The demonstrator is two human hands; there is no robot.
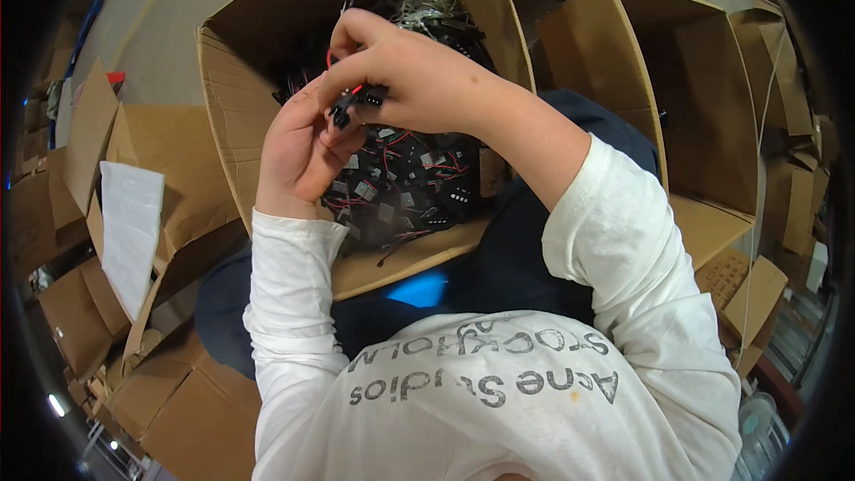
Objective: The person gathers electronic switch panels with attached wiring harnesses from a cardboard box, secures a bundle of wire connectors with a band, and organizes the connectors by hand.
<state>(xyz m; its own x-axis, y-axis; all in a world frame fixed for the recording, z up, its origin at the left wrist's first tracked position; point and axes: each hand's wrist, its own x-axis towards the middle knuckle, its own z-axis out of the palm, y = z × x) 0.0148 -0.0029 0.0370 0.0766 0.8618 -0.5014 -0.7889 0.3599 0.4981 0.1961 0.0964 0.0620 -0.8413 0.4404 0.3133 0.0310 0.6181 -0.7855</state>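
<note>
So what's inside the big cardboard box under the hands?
The cardboard box holds a heap of small black connectors with red and black wires. The left hand and right hand, pinching one black connector, cover part of the heap; the bottom is hidden.

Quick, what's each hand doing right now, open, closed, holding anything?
Left hand: closed, pinching a small black connector with red wires.
Right hand: closed, fingers pinching a second black connector piece against the first, above the open cardboard box.
</note>
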